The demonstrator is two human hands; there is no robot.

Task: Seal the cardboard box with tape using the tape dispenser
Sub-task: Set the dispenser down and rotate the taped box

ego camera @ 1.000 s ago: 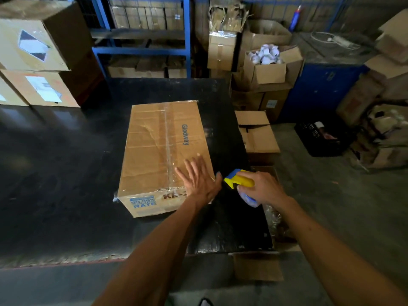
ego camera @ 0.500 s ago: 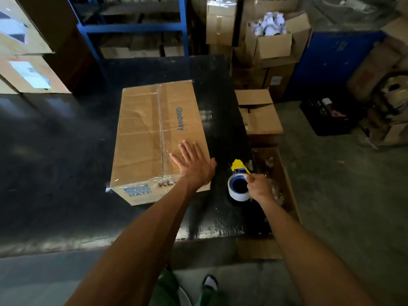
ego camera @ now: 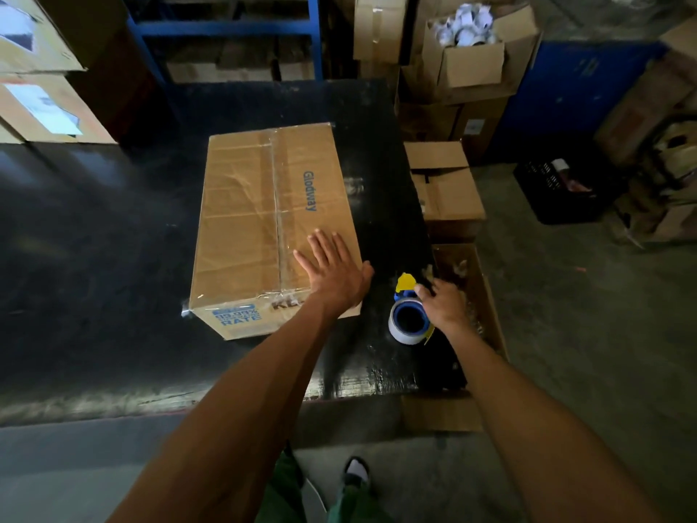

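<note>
The brown cardboard box (ego camera: 264, 220) lies on the black table (ego camera: 94, 258), with clear tape along its top seam and down its near end. My left hand (ego camera: 332, 273) rests flat, fingers spread, on the box's near right corner. To the right of the box, the blue and yellow tape dispenser (ego camera: 409, 318) sits on the table with its white roll facing up. My right hand (ego camera: 443, 307) is over its handle and grips it; the handle itself is hidden under the hand.
The table's right edge runs just past the dispenser. Below that edge an open carton (ego camera: 486, 296) and a closed small box (ego camera: 445, 186) stand on the floor. Stacked cartons (ego camera: 49, 111) sit at far left, a blue rack (ego camera: 226, 28) behind, and a black crate (ego camera: 558, 190) at right.
My right hand has brought the dispenser down from the air beside the box onto the table. My left hand has stayed on the box corner. The view has tilted downward.
</note>
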